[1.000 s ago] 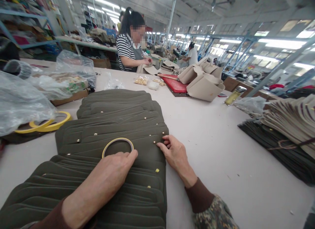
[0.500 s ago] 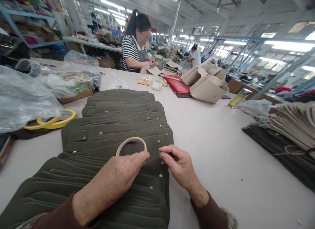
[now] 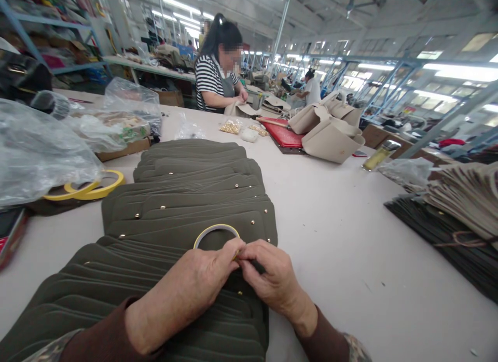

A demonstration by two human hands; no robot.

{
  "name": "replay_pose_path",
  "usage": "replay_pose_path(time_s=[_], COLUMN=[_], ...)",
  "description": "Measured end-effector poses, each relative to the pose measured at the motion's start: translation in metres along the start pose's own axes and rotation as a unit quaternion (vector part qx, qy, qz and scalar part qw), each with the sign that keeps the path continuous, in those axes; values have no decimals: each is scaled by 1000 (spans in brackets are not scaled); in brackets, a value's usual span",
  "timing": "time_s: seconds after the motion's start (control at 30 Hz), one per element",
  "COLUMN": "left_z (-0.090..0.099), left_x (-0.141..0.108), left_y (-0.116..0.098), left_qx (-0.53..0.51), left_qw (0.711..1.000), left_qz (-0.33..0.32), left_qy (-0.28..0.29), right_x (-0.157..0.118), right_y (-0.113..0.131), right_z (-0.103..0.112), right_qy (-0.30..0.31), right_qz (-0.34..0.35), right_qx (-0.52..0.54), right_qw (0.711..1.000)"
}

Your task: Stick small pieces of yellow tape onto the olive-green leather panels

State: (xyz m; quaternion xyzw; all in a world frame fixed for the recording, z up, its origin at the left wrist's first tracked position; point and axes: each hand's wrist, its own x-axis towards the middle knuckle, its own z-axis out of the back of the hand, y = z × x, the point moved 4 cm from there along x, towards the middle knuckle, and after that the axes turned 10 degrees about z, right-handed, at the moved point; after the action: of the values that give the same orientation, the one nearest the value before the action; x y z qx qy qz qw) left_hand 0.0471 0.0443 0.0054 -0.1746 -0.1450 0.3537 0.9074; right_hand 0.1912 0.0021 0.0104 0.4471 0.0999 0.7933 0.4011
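Observation:
My left hand [image 3: 206,271] is closed on a thin roll of yellow tape [image 3: 216,228], whose upper arc stands up behind the fingers. Fingertips of my right hand [image 3: 268,274] are pinched together and meet the left fingertips at the tape's right side; what they pinch is too small to make out. Both hands are over overlapping dark green pieces [image 3: 187,217] spread on the table. Small gold studs [image 3: 252,222] dot several of these pieces.
More yellow tape rolls [image 3: 103,188] and plastic bags [image 3: 42,149] lie at the left. Beyond the pieces are bags of gold parts [image 3: 230,126], a red item [image 3: 286,134] and beige bags [image 3: 330,136]. Stacked pieces [image 3: 462,217] lie right. A person [image 3: 218,71] works across the table.
My right hand has moved left and now meets my left hand. The left hand and its tape roll have shifted slightly right. A yellow bit near the right hand is no longer visible.

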Motion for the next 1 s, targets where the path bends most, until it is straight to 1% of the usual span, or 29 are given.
replay_pose_path(time_s=[0.17, 0.27, 0.3, 0.33, 0.4, 0.43, 0.5, 0.57, 0.6, 0.63, 0.67, 0.73, 0.77, 0.83, 0.9, 1.0], left_z=[2, 2, 2, 1, 1, 2, 3, 4, 4, 3, 3, 0, -1, -3, -4, -6], left_x=[2, 3, 4, 4, 4, 3, 1, 0, 1, 2, 3, 7, 8, 11, 13, 14], left_y=[-2, -3, -4, -5, -9, -11, -16, -20, -21, -21, -20, -16, -14, -12, -11, -10], left_qx=[-7, -18, -15, -9, -1, -1, -8, -10, 1, 22, 50, 105, 125, 142, 143, 133], left_qw=[999, 999, 999, 999, 999, 998, 996, 994, 994, 996, 996, 994, 991, 988, 987, 988], left_qz=[-5, 8, 13, 14, 7, -2, -24, -40, -41, -33, -17, 23, 38, 54, 57, 53], left_qy=[-33, -33, -35, -38, -54, -65, -88, -101, -97, -85, -66, -15, 9, 37, 49, 53], right_x=[-3, -4, -4, -3, -3, -3, -7, -12, -15, -18, -22, -30, -33, -37, -39, -38], right_y=[-2, 1, 2, 2, -1, -5, -16, -29, -36, -43, -49, -59, -62, -65, -64, -62], right_z=[-1, 0, 1, 1, 1, 0, -1, 1, 4, 6, 9, 13, 15, 17, 16, 13], right_qy=[-26, -43, -51, -60, -80, -90, -115, -126, -118, -93, -64, -9, 7, 29, 44, 56], right_qz=[-6, -18, -32, -60, -158, -220, -328, -390, -411, -430, -446, -463, -465, -458, -448, -430], right_qx=[-87, -94, -88, -74, -3, 52, 162, 232, 248, 259, 261, 249, 236, 207, 177, 142], right_qw=[996, 994, 994, 994, 984, 970, 924, 882, 869, 860, 854, 851, 853, 864, 875, 890])
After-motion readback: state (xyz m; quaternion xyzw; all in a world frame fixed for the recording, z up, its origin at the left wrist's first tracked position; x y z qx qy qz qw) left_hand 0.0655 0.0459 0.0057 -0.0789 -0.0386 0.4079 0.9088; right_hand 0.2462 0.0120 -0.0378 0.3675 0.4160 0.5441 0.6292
